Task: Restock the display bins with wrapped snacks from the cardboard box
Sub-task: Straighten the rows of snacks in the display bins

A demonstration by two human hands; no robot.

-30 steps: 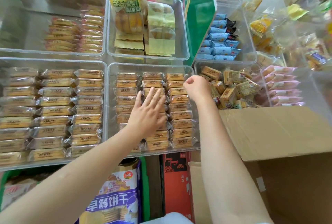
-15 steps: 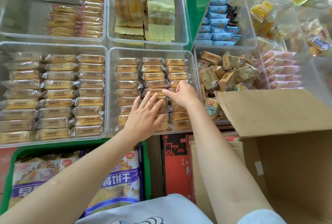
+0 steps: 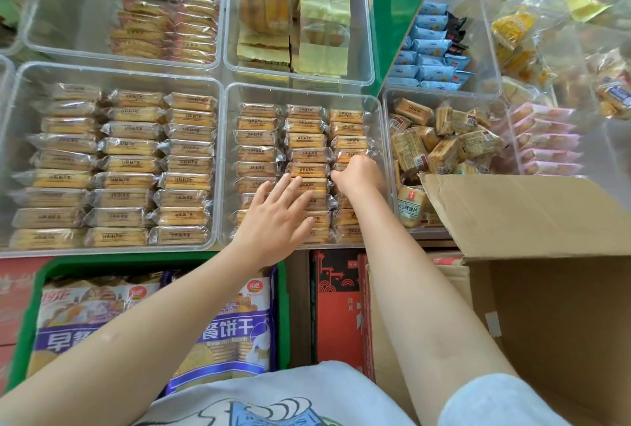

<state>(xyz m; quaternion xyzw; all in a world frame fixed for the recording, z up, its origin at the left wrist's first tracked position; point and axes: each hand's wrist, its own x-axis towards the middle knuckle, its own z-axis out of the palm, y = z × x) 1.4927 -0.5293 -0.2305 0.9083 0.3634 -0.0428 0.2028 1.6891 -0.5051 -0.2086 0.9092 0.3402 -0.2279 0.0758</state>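
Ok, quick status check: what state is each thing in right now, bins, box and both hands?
Middle bin: three rows of wrapped snacks, nearly full.
Left bin: three neat rows, full.
Right bin: square packs piled loose, unsorted.
Upper left bin: partly filled, bare space on its left.
Cardboard box: flaps open, contents out of sight.
Left hand: fingers straight, pressing flat on the middle bin's snacks.
Right hand: curled over a pack in the right row.

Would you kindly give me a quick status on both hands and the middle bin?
Left hand flat, pressing the packet rows. Right hand curled on a packet in the right column. Middle bin nearly full, three columns. Cardboard box open alongside, nothing blocking.
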